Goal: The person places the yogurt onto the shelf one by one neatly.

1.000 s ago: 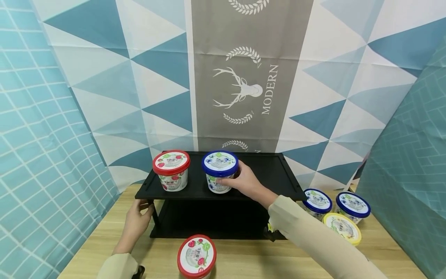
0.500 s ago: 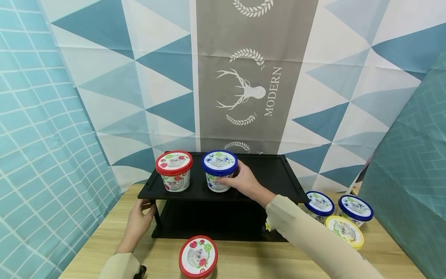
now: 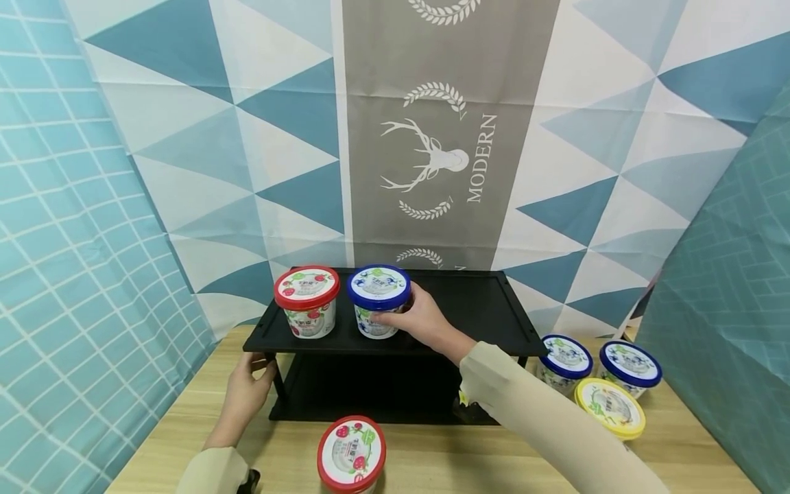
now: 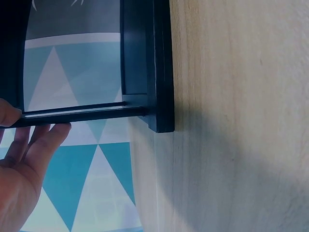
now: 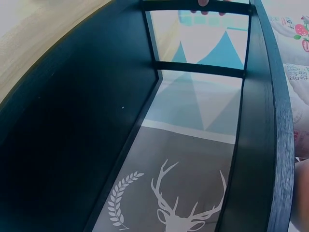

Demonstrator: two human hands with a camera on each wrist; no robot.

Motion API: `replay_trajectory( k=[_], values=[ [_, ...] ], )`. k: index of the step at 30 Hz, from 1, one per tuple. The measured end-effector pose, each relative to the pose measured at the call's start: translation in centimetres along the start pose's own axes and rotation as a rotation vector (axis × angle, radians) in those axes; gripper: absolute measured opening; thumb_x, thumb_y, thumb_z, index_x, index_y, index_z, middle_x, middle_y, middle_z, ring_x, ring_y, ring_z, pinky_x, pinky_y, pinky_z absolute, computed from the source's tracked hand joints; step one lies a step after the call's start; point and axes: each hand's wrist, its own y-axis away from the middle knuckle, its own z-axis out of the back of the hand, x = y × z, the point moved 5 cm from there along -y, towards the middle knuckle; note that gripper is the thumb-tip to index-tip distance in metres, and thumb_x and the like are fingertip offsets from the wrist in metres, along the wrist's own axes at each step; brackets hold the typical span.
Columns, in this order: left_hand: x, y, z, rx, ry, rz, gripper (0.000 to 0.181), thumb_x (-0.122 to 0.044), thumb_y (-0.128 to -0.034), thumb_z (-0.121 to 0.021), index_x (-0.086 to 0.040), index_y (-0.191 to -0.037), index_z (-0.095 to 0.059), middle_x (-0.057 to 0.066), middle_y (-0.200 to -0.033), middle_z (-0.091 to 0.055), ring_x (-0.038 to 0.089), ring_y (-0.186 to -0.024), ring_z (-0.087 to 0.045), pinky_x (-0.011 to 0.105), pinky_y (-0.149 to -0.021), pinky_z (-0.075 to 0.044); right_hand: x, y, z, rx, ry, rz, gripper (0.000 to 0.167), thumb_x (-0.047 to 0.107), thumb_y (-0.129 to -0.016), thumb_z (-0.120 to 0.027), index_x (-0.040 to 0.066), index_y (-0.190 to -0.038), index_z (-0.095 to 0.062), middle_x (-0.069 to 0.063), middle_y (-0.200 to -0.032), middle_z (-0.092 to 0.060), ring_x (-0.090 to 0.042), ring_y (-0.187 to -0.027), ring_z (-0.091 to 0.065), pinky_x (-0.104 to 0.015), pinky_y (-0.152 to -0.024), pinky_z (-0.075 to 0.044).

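Note:
My right hand grips a blue-lidded tub by its side, on the upper board of a black two-tier shelf. Just left of that tub, a small gap away, stands a red-lidded tub with strawberry pictures. At the shelf's front left, my left hand holds the upright post; in the left wrist view the thumb and fingers lie on opposite sides of the post. The right wrist view looks into the lower tier, with only part of a hand at the right edge.
Another red-lidded tub stands on the wooden table before the shelf. At the right are two blue-lidded tubs and a yellow-lidded tub. Patterned cloth hangs behind.
The blue-lidded tub has shifted slightly left along the upper board in my right hand, closer to the red-lidded tub. My left hand keeps its place on the post.

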Motion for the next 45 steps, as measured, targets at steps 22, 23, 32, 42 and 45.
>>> replay_trajectory(
  k=[22,23,32,42,45],
  values=[
    [0.23,-0.20,-0.18,0.021,0.004,0.029,0.031,-0.003,-0.0921,-0.051,-0.003,-0.122,-0.045,0.026,-0.113,-0.056,0.045,-0.106,-0.058,0.044,-0.078,-0.051,-0.05,-0.91,-1.07,0.002,-0.006,-0.019,0.072,0.024,-0.076,-0.078,0.015,-0.137,-0.040,-0.006,-0.133,-0.053,-0.024,-0.125,-0.050,-0.046,-0.105,-0.039],
    [0.23,-0.21,-0.19,0.018,0.004,0.027,0.031,-0.003,-0.0919,-0.051,-0.003,-0.122,-0.046,0.025,-0.113,-0.056,0.045,-0.105,-0.059,0.043,-0.077,-0.051,-0.08,-0.92,-1.05,0.002,-0.003,-0.021,0.072,0.024,-0.076,-0.078,0.015,-0.137,-0.041,-0.006,-0.133,-0.053,-0.024,-0.125,-0.050,-0.046,-0.105,-0.040],
    [0.12,-0.16,-0.11,0.007,0.002,0.015,0.030,-0.003,-0.0918,-0.051,-0.003,-0.121,-0.047,0.024,-0.111,-0.057,0.044,-0.103,-0.059,0.039,-0.075,-0.050,-0.34,-0.95,-1.05,-0.002,0.009,-0.027,0.071,0.025,-0.076,-0.078,0.014,-0.136,-0.041,-0.006,-0.132,-0.054,-0.025,-0.125,-0.051,-0.046,-0.104,-0.040],
    [0.09,-0.20,-0.12,-0.002,0.003,0.013,0.031,-0.003,-0.0917,-0.052,-0.004,-0.123,-0.047,0.022,-0.110,-0.058,0.042,-0.102,-0.060,0.037,-0.075,-0.050,-0.28,-0.84,-0.98,0.011,0.018,-0.033,0.071,0.026,-0.076,-0.078,0.013,-0.136,-0.041,-0.007,-0.132,-0.054,-0.026,-0.124,-0.051,-0.046,-0.104,-0.040],
    [0.13,-0.09,-0.11,0.003,0.007,0.016,0.032,-0.004,-0.0924,-0.052,-0.005,-0.124,-0.046,0.022,-0.110,-0.058,0.043,-0.103,-0.059,0.037,-0.075,-0.051,-0.31,-0.80,-0.98,0.019,0.024,-0.032,0.072,0.027,-0.076,-0.078,0.013,-0.136,-0.041,-0.007,-0.132,-0.054,-0.026,-0.124,-0.051,-0.046,-0.104,-0.040]
  ],
)
